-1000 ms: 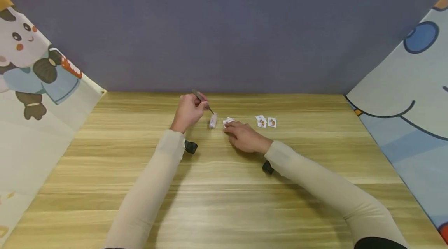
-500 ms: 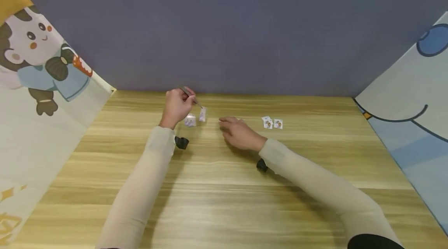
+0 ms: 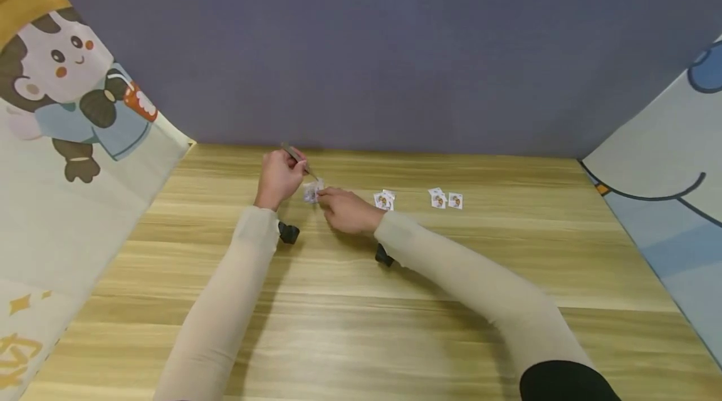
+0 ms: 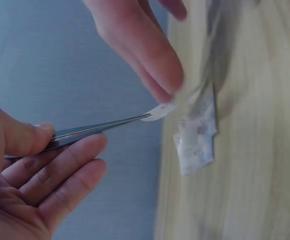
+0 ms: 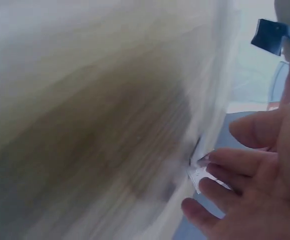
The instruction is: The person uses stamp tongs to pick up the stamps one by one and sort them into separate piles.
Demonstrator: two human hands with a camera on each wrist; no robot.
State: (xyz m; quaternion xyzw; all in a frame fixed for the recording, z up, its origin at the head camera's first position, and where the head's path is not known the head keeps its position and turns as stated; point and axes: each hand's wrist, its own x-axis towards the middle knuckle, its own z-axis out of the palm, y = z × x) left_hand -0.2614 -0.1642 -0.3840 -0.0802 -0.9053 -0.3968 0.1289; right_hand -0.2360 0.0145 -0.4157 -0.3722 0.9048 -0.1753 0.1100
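My left hand (image 3: 279, 178) holds a pair of metal tweezers (image 4: 100, 129) between thumb and fingers. The tips pinch the end of a small white printed sachet (image 4: 160, 112). Below it, more small sachets (image 4: 197, 142) lie overlapping on the wooden table. My right hand (image 3: 348, 210) has come in from the right, its fingertips right at the sachets (image 3: 309, 192) beside the tweezers. In the right wrist view its fingers (image 5: 239, 162) are loosely extended, the thumb apart from them, and a sachet partly shows behind the fingertips.
A small group of white square sachets (image 3: 384, 200) with a coloured print lies right of my right hand. Farther right lie another overlapping group (image 3: 437, 199) and a single sachet (image 3: 455, 201). A grey-blue panel (image 3: 383, 62) closes off the table's (image 3: 350, 301) far edge.
My right hand has moved left, away from the middle group of sachets, to the ones by the tweezers. My left hand keeps holding the tweezers. The head view has shifted slightly.
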